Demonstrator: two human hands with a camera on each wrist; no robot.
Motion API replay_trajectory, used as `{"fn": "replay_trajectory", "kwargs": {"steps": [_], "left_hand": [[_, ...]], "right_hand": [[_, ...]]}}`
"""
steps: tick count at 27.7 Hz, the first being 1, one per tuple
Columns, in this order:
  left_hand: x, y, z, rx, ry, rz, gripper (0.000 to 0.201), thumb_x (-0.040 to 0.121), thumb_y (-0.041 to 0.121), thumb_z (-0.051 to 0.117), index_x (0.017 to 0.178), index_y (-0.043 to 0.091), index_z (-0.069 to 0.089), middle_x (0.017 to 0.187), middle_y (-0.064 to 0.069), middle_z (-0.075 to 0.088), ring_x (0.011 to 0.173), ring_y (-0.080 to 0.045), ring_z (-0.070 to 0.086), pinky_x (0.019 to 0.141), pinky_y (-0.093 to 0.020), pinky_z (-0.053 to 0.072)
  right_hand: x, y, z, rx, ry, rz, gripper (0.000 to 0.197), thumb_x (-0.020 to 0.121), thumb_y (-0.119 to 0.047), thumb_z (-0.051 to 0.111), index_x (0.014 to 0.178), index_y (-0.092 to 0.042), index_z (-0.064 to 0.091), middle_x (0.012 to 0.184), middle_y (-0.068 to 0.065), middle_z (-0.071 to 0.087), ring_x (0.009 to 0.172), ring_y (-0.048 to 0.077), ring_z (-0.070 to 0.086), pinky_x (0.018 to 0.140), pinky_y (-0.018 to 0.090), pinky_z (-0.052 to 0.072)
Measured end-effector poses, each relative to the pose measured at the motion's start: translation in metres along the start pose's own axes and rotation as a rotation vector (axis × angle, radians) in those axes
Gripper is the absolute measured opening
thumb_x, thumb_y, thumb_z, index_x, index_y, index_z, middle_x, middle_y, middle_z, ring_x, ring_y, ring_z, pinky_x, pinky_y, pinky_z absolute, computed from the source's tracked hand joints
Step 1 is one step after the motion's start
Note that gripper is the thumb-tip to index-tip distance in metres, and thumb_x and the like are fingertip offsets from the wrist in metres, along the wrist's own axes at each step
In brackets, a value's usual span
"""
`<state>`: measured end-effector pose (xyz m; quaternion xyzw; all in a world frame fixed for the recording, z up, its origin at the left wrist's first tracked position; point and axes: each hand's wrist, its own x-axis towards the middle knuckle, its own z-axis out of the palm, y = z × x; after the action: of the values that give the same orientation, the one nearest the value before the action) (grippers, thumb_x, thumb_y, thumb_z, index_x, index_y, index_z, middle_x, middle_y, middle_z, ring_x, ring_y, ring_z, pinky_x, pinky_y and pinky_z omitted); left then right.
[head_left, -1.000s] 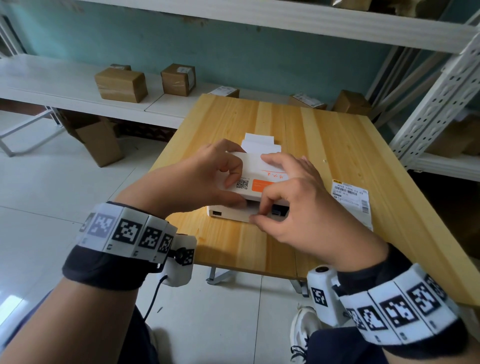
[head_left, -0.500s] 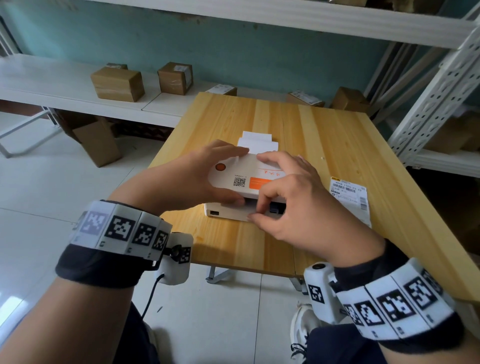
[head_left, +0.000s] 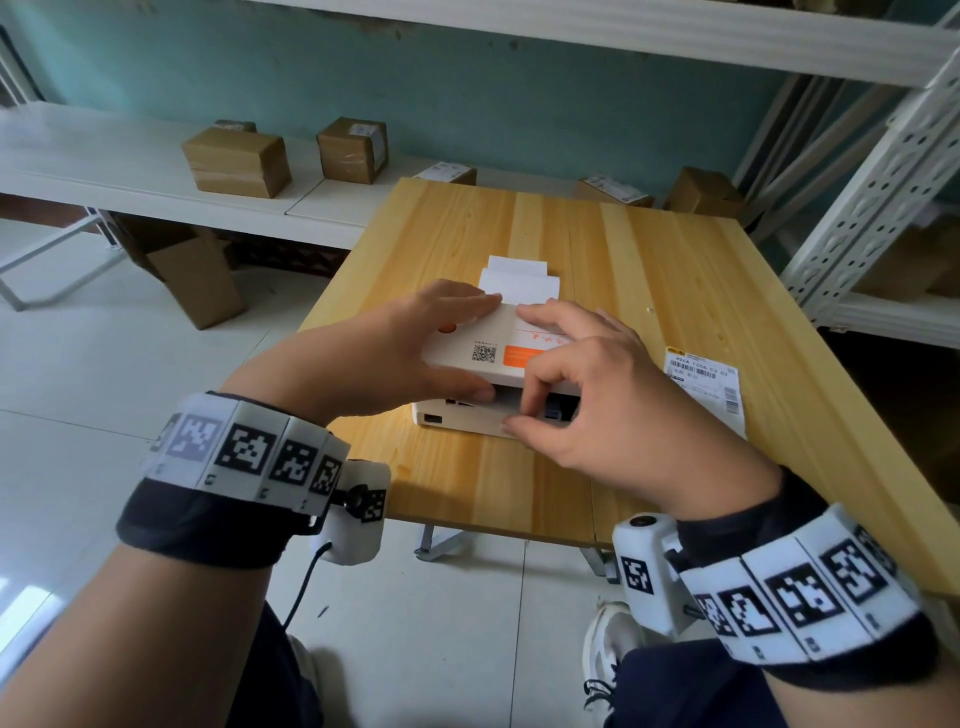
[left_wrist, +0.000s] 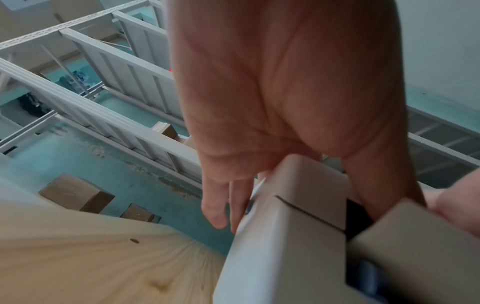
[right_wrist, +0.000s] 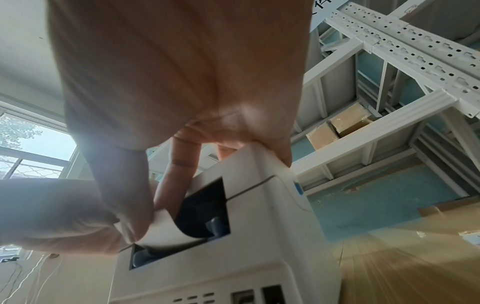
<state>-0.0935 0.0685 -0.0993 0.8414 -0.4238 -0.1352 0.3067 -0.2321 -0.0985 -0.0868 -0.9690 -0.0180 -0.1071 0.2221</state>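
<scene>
A small white label printer (head_left: 488, 353) with a QR code and an orange sticker on its lid stands on the wooden table (head_left: 649, 270). My left hand (head_left: 415, 348) lies on the lid's left side with its fingers straight and its thumb along the lid's front edge. My right hand (head_left: 519, 420) is at the front slot, where thumb and forefinger pinch a white label sheet (right_wrist: 166, 226) that curves out of the opening. The right hand's other fingers rest on the lid. In the left wrist view the printer (left_wrist: 285, 257) fills the lower right.
White fan-fold paper (head_left: 519, 275) lies behind the printer. A printed shipping label (head_left: 706, 379) lies on the table to the right. Cardboard boxes (head_left: 236, 161) stand on a white bench at the back, another box (head_left: 192, 283) on the floor. A metal rack (head_left: 883, 182) stands at the right.
My left hand's fingers have uncurled and now lie flat over the lid, uncovering the orange button. The right hand keeps its pinch at the front slot.
</scene>
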Motion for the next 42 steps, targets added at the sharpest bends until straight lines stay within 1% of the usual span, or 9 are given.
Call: {"fn": "replay_trajectory", "kwargs": {"steps": [13, 15, 19, 21, 24, 26, 31, 36, 42], "left_hand": [[-0.001, -0.001, 0.000, -0.054, -0.037, -0.027, 0.087, 0.076, 0.031, 0.085, 0.147, 0.039, 0.035, 0.141, 0.023, 0.035, 0.120, -0.002, 0.042, 0.078, -0.006, 0.041], [-0.001, -0.001, 0.000, -0.062, -0.044, -0.034, 0.088, 0.076, 0.030, 0.085, 0.147, 0.040, 0.034, 0.141, 0.023, 0.035, 0.121, -0.003, 0.042, 0.078, -0.007, 0.041], [-0.003, -0.001, 0.000, -0.065, -0.061, -0.037, 0.096, 0.069, 0.033, 0.089, 0.147, 0.041, 0.033, 0.139, 0.026, 0.034, 0.120, -0.001, 0.041, 0.078, -0.006, 0.043], [-0.004, 0.000, 0.000, -0.073, -0.065, -0.030, 0.101, 0.064, 0.034, 0.092, 0.146, 0.042, 0.033, 0.137, 0.028, 0.034, 0.118, -0.001, 0.043, 0.082, -0.009, 0.043], [-0.004, 0.000, 0.001, -0.081, -0.074, -0.025, 0.104, 0.060, 0.035, 0.094, 0.143, 0.046, 0.033, 0.134, 0.033, 0.033, 0.113, 0.009, 0.044, 0.087, -0.014, 0.044], [-0.004, -0.001, 0.001, -0.079, -0.075, -0.019, 0.105, 0.059, 0.034, 0.095, 0.143, 0.046, 0.034, 0.133, 0.033, 0.033, 0.112, 0.016, 0.041, 0.087, -0.013, 0.043], [-0.003, -0.002, 0.000, -0.078, -0.081, -0.025, 0.107, 0.059, 0.030, 0.096, 0.145, 0.045, 0.033, 0.137, 0.030, 0.032, 0.119, -0.002, 0.043, 0.081, -0.009, 0.044], [-0.003, 0.001, 0.001, -0.074, -0.076, -0.026, 0.109, 0.058, 0.025, 0.096, 0.146, 0.041, 0.033, 0.137, 0.028, 0.032, 0.118, -0.004, 0.045, 0.082, -0.011, 0.047], [-0.003, 0.002, 0.002, -0.039, -0.054, -0.017, 0.112, 0.056, 0.021, 0.097, 0.146, 0.038, 0.034, 0.138, 0.022, 0.035, 0.116, -0.009, 0.051, 0.088, -0.020, 0.053]], "right_hand": [[-0.002, 0.000, -0.002, 0.029, -0.015, -0.005, 0.026, 0.075, -0.043, 0.077, 0.063, -0.022, 0.066, 0.146, -0.010, 0.044, 0.105, -0.030, 0.013, 0.117, 0.034, 0.016], [-0.002, 0.001, -0.001, 0.018, -0.029, -0.011, 0.025, 0.075, -0.040, 0.078, 0.064, -0.022, 0.065, 0.147, -0.009, 0.043, 0.108, -0.025, 0.014, 0.117, 0.033, 0.016], [-0.002, 0.006, -0.001, 0.006, -0.062, -0.006, 0.022, 0.076, -0.034, 0.079, 0.064, -0.025, 0.063, 0.152, -0.012, 0.039, 0.119, -0.020, 0.012, 0.114, 0.017, 0.000], [-0.002, 0.008, 0.001, 0.002, -0.062, -0.003, 0.022, 0.075, -0.035, 0.079, 0.063, -0.027, 0.063, 0.153, -0.013, 0.039, 0.138, -0.005, 0.019, 0.117, 0.023, 0.004], [-0.002, 0.009, 0.002, -0.011, -0.048, 0.015, 0.019, 0.071, -0.035, 0.082, 0.065, -0.026, 0.066, 0.151, -0.012, 0.042, 0.144, 0.013, 0.022, 0.117, 0.035, 0.015], [-0.001, 0.009, 0.003, -0.018, -0.041, 0.018, 0.018, 0.069, -0.036, 0.083, 0.065, -0.027, 0.068, 0.150, -0.013, 0.042, 0.143, 0.014, 0.022, 0.116, 0.035, 0.016], [-0.002, 0.011, 0.004, 0.000, -0.047, 0.014, 0.024, 0.064, -0.039, 0.086, 0.065, -0.026, 0.066, 0.149, -0.014, 0.041, 0.142, 0.012, 0.022, 0.116, 0.049, 0.019], [-0.001, 0.011, 0.006, -0.053, -0.042, -0.005, 0.028, 0.062, -0.038, 0.086, 0.063, -0.024, 0.061, 0.151, -0.008, 0.042, 0.143, 0.018, 0.025, 0.114, 0.052, 0.022], [-0.001, 0.015, 0.002, -0.090, -0.117, -0.019, 0.021, 0.071, -0.019, 0.079, 0.070, -0.025, 0.059, 0.155, -0.008, 0.034, 0.148, 0.016, 0.016, 0.119, 0.051, 0.013]]}}
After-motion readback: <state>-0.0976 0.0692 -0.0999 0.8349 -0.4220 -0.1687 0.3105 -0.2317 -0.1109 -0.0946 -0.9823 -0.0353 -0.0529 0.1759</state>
